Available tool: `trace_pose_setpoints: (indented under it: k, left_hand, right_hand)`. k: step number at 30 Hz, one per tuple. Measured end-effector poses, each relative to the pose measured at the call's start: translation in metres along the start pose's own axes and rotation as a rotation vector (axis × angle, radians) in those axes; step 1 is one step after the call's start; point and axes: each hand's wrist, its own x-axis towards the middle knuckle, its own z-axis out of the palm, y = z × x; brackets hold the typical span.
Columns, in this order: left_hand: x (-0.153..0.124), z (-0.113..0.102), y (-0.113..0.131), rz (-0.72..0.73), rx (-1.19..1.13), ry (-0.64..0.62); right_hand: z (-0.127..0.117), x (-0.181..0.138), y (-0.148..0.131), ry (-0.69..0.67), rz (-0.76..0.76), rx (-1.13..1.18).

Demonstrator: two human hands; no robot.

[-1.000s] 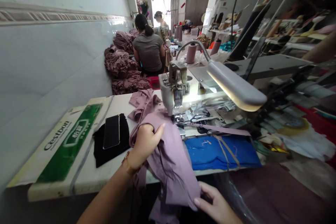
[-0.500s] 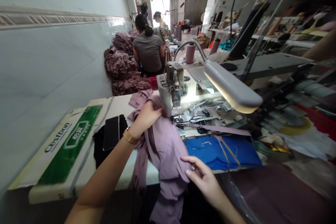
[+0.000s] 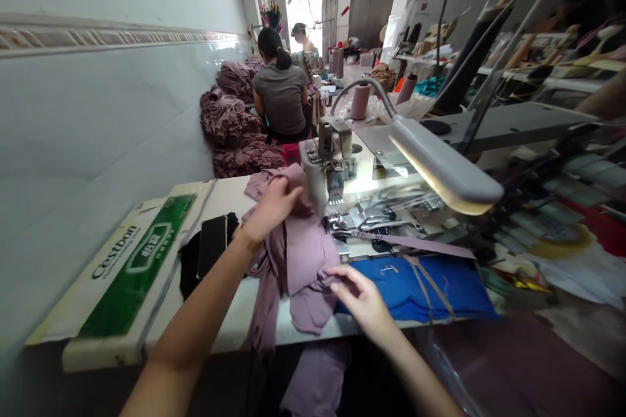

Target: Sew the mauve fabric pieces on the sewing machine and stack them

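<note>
Mauve fabric point(image 3: 309, 244) lies just left of the sewing machine point(image 3: 313, 172), apparently being arranged; the left hand point(image 3: 274, 208) curls over its far end, grip unclear, while the right hand point(image 3: 364, 303) pinches its right edge. Next seems to call for smoothing its folds.

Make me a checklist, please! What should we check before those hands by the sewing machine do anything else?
1. Left fingers on the purple cloth: ok, on its far part.
2. Right fingers at the cloth: ok, at its right edge; whether they pinch it, cannot tell.
3. Cloth lying smooth: not ok, it is bunched and folded on the table.
4. Lamp on: ok, its underside glows.
5. Phone apart from the purple cloth: ok, it lies on a black cloth to the left.
6. Cloth clear of the small metal parts low on the sewing machine: cannot tell, too small and blurry.
</note>
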Motion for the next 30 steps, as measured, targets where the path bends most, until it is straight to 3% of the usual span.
trace_pose_setpoints:
  k: [4, 7, 9, 12, 15, 19, 22, 25, 30]
  left_hand:
    - [-0.112, 0.016, -0.012, -0.043, 0.296, 0.228]
    - [-0.173, 0.025, -0.018, -0.120, 0.262, 0.059]
    - [-0.185, 0.020, -0.016, -0.126, 0.127, -0.021]
    - [-0.176, -0.004, -0.002, -0.214, -0.135, -0.102]
    - [-0.158, -0.022, 0.011, -0.297, -0.254, -0.143]
    - [-0.139, -0.017, 0.012, -0.268, -0.271, -0.142]
    - [-0.124, -0.009, 0.010, -0.246, -0.299, -0.086]
    - [-0.107, -0.010, 0.011, -0.184, -0.246, 0.011]
    - [-0.076, -0.015, 0.009, -0.045, 0.030, 0.100]
  right_hand:
    - [0.008, -0.026, 0.011, 0.000, -0.006, -0.102]
    - [0.018, -0.037, 0.013, -0.048, 0.006, -0.174]
    - [0.023, -0.042, 0.008, -0.133, 0.030, -0.201]
    - [0.019, -0.051, -0.001, -0.217, 0.104, -0.187]
    - [0.001, -0.068, -0.004, -0.205, 0.172, -0.151]
    - [-0.021, -0.081, 0.002, -0.154, 0.209, -0.153]
    - [-0.027, -0.074, 0.004, -0.126, 0.201, -0.166]
    - [-0.028, -0.057, 0.001, -0.104, 0.156, -0.180]
    - [-0.028, -0.032, -0.004, -0.044, 0.111, -0.215]
